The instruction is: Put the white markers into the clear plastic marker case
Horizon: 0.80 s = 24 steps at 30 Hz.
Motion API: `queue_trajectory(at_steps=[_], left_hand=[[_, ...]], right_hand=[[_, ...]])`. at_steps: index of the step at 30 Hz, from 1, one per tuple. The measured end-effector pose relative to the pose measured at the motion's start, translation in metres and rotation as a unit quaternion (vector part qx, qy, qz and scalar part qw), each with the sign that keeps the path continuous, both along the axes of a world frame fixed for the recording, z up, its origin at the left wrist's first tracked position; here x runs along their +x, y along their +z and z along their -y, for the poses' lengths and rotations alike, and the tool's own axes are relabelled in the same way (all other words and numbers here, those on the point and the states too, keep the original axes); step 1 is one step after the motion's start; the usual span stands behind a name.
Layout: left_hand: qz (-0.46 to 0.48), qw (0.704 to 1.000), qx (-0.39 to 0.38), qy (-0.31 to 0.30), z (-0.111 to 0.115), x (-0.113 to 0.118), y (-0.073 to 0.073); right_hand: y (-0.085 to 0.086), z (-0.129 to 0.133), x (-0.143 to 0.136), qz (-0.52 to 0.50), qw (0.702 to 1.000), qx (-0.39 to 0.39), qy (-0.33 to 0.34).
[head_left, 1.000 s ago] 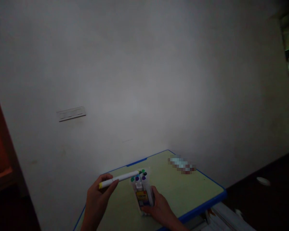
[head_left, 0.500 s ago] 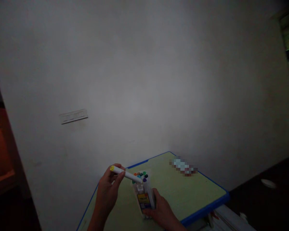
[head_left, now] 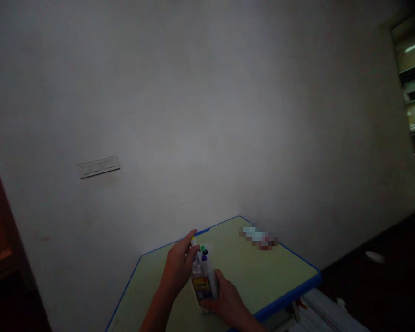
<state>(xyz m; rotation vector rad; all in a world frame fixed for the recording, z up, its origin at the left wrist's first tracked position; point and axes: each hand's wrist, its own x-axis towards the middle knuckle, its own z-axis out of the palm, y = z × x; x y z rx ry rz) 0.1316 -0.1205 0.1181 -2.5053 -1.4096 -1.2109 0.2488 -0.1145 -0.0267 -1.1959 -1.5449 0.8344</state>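
The marker (head_left: 193,240) seems to be in the course of being set into the case (head_left: 203,285). Near its yellow end it is pinched by the left hand (head_left: 180,263); its lower end is hidden, so how deep it has been sunk cannot be told. The case is gripped low by the right hand (head_left: 226,295), over the table (head_left: 263,276); whether the table is touched cannot be told. A straight downward push, with the case kept steady, appears to be called for next. Half a second earlier, the marker was slanted across the case's top; now it has been turned nearly upright, and the left hand has been brought against the case, hiding some caps.
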Motion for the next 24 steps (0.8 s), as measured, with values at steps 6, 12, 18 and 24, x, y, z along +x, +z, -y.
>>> queue_trajectory(at_steps=[6,12,18,24], left_hand=[[0.033,0.999,0.039,0.007,0.000,-0.005,-0.013],[0.044,0.998,0.037,-0.039,0.001,-0.007,-0.023],[0.069,0.995,0.033,-0.059,0.003,-0.010,-0.041],[0.227,0.971,-0.066,-0.047,0.003,-0.034,-0.086]], right_hand=[[0.002,0.000,0.001,0.006,1.000,-0.001,-0.011],[0.003,0.003,0.001,0.021,1.000,-0.007,-0.016],[-0.002,0.000,0.001,0.015,1.000,0.001,-0.009],[0.006,0.005,0.001,-0.001,0.999,0.000,0.034]])
